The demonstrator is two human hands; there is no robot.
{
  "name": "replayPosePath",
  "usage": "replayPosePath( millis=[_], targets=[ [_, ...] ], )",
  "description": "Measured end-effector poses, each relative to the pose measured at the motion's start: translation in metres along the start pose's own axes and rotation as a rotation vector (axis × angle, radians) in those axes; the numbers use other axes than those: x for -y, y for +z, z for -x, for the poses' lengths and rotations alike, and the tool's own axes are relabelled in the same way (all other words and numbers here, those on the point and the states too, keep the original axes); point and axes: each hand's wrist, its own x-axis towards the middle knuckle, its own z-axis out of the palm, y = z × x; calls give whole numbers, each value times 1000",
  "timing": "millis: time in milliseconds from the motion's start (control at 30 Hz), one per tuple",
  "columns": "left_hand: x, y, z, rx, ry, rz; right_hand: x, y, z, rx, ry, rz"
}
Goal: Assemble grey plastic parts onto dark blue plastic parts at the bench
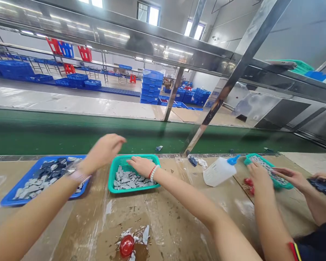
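My left hand is raised in the gap between the blue tray and the green basket, slightly blurred, its fingers loosely apart and nothing visible in them. Light grey and dark blue flat pieces fill the tray below my left wrist. Over the right part of the green basket hovers my right hand, fingers stretched toward its far left; no held thing shows. Grey pieces lie in that basket. On the cardboard in front of me sits a round red lid-like thing among grey scraps.
A white bottle with a blue spout stands to the right. Beyond it, a co-worker's hands are at another green basket. The green belt runs behind, with a small piece on it. A metal post slants upward.
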Motion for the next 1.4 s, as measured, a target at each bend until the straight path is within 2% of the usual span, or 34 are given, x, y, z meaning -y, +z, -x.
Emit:
replayPosePath(
  millis=[67,167,233,300,400,467,533,600,667,800,900,1000,1100,1167,1233,1333,1400],
  targets=[
    [-2,35,-48,194,114,-134,6,-14,23,-19,4,-15],
    [-7,97,-108,451,195,-277,25,-29,82,-65,50,-135],
    [-7,132,-129,554,191,-335,44,-32,129,-203,185,-345],
    [-1,154,-138,610,172,-364,65,-30,172,-321,379,-519],
    [12,163,-138,617,131,-373,95,-15,214,-371,586,-610],
    [17,154,-133,563,88,-371,113,-1,227,-370,614,-609],
    [19,136,-122,463,48,-358,126,14,233,-371,594,-585],
    [17,112,-104,351,34,-336,135,26,234,-384,567,-539],
    [12,84,-76,230,58,-282,141,34,234,-383,542,-494],
    [-1,29,5,-24,151,-53,149,43,234,-356,469,-417],
    [-12,-5,76,-42,38,56,155,48,232,-359,396,-268],
    [-24,-25,140,-59,-113,281,160,54,229,-350,345,-129],
    [-40,-31,192,-202,-277,545,162,57,226,-342,334,-97],
    [-52,-28,219,-299,-430,648,161,54,226,-344,339,-137],
    [-63,-19,239,-353,-574,729,157,46,225,-378,398,-279],
    [-71,4,258,-332,-727,793,148,32,223,-447,602,-642],
    [-72,22,262,-222,-757,786,143,23,220,-458,746,-919]
  ],
)
